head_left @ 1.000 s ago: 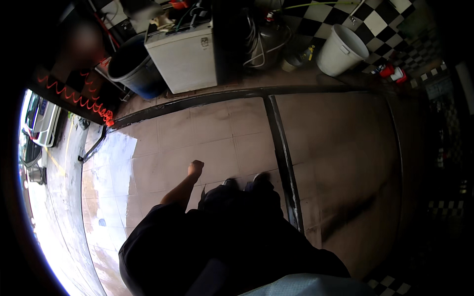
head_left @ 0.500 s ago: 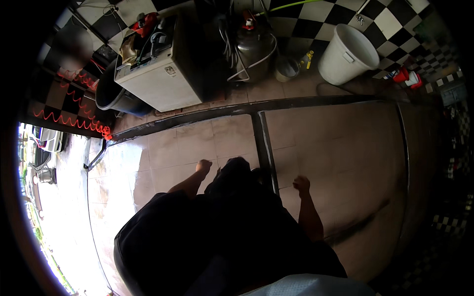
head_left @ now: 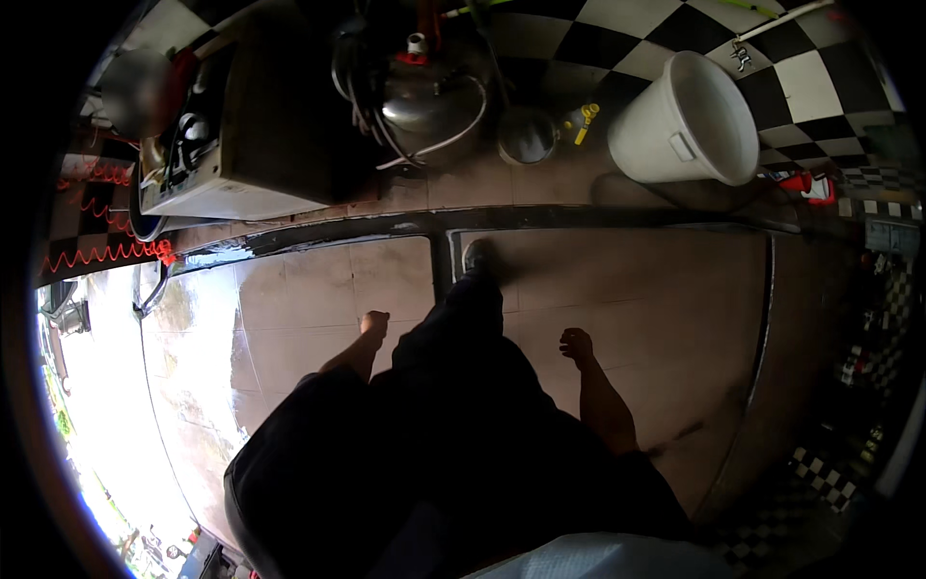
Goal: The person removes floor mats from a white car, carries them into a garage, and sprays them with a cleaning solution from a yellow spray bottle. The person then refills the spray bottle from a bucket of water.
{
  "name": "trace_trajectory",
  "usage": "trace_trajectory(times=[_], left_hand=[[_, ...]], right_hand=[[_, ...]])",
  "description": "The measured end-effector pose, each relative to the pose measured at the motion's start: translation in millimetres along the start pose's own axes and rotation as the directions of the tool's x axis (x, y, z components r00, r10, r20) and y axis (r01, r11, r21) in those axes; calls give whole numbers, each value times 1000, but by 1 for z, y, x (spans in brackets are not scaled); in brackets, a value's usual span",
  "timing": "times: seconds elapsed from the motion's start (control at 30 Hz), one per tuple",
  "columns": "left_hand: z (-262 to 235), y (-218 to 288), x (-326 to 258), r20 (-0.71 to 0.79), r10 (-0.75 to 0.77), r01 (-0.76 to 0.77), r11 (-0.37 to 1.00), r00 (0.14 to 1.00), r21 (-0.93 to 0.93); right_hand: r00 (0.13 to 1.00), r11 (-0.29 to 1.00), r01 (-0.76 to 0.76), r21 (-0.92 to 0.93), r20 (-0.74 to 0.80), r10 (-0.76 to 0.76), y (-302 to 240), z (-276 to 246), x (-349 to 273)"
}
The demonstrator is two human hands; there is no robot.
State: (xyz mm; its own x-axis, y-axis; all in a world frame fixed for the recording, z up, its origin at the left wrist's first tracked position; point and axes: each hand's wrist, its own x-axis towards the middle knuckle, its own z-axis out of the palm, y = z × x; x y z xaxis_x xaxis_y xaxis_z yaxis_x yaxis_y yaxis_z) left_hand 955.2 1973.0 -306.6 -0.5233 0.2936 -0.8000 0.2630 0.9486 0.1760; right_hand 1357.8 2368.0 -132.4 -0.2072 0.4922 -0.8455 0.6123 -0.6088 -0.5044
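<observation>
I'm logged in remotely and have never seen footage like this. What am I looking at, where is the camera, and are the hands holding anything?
There is no machine here: this is a person on foot, filmed by a wide fisheye camera worn on their head and looking straight down. That is why the straight floor lines bend near the picture's edge. The dark mass in the middle is the person's own body and clothing, with one shoe stepping onto a dark floor strip. The left hand and right hand hang at the sides, loosely curled, and neither holds anything. The floor is tan tile, wet and shiny on the left. Beyond the strip stand a white bucket, a shiny metal tank with hoses, and a white box-shaped appliance, in front of black-and-white checkered tiling.
</observation>
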Motion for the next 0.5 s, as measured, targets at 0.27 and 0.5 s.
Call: trace_trajectory(times=[0.27,0.5], left_hand=[[-177,289,0,-89,-43,-55,504,995,-862],[-175,425,-25,-272,-332,-161,325,903,-932]], right_hand=[[998,1000,10,-1,-68,-10,-193,-158,179],[992,980,121,-157,59,-113,-379,-144,455]])
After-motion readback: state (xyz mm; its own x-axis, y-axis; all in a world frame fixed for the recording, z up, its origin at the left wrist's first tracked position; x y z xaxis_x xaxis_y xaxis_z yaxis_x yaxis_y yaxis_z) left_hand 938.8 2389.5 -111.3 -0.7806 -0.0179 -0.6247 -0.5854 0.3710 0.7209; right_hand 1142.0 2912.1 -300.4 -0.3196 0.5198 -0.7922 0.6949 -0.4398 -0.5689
